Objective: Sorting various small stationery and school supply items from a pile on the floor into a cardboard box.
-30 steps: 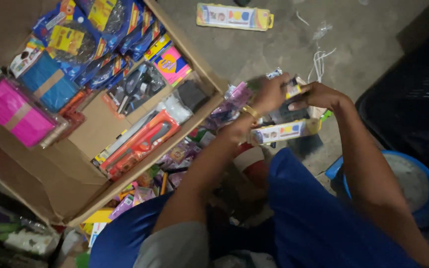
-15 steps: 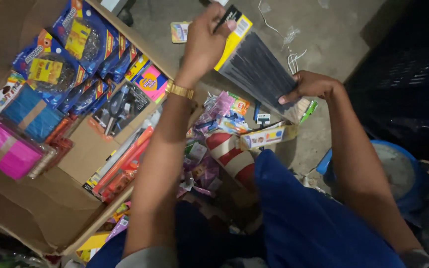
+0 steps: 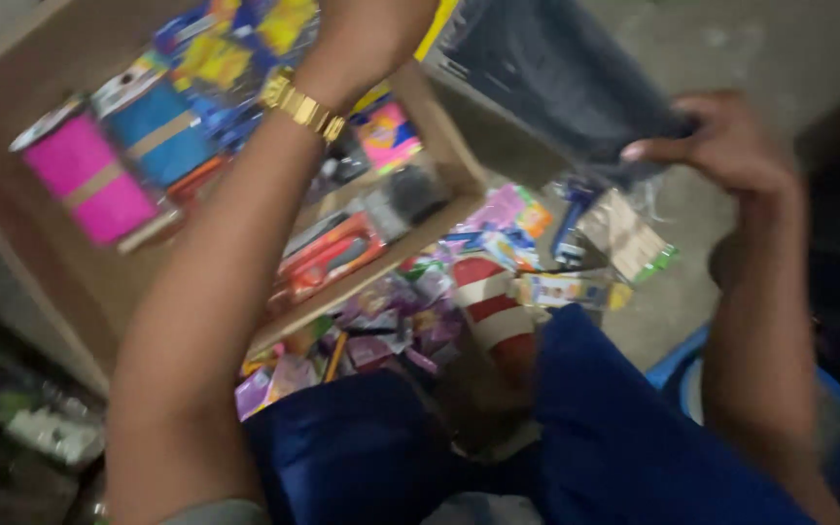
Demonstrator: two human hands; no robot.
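Hands, left hand [image 3: 371, 39] & right hand [image 3: 721, 146], grip dark packet [image 3: 556, 78] over cardboard box [image 3: 41, 282] w/ toys.

The flat packet [image 3: 556, 87] sits between the left hand [image 3: 371, 39] and right hand [image 3: 721, 146]; the cardboard box [image 3: 41, 292] lies left of both, loose packets [image 3: 498, 243] below (on the floor).
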